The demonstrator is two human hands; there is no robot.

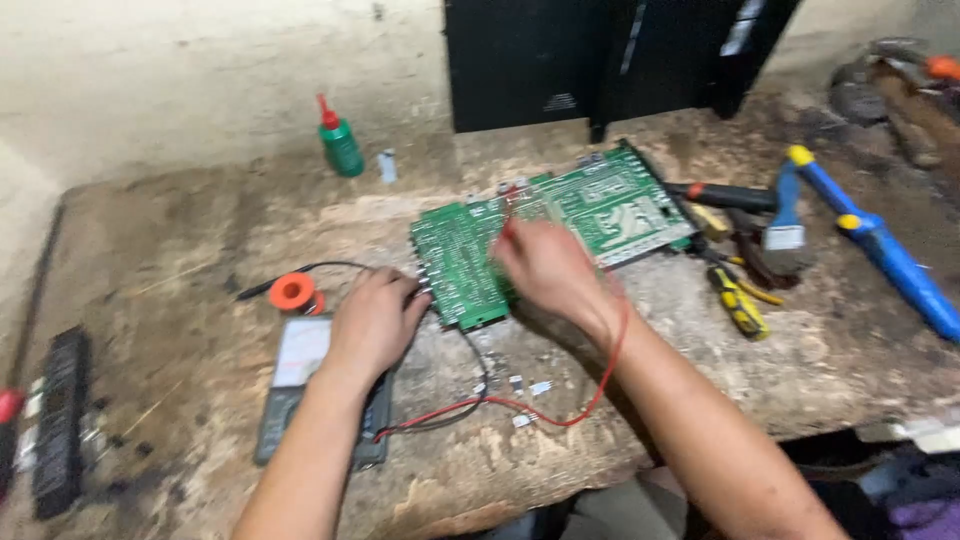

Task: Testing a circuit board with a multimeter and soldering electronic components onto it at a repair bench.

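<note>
A green circuit board (600,205) lies on the worn wooden bench. My right hand (545,265) rests over the board's near left part and grips a red test probe (508,210), its red lead (590,385) looping back across my wrist. My left hand (375,320) lies at the board's left edge, on top of a grey multimeter (300,385); what its fingers hold is hidden, and a black lead (320,267) runs nearby. Small loose components (528,388) lie near the front edge.
An orange spool (292,292) sits beside the meter. A green bottle with a red nozzle (340,142) stands at the back, a black case (600,55) behind the board. Screwdrivers, pliers (740,300) and a blue tool (880,245) lie at right; a black strip (60,420) at left.
</note>
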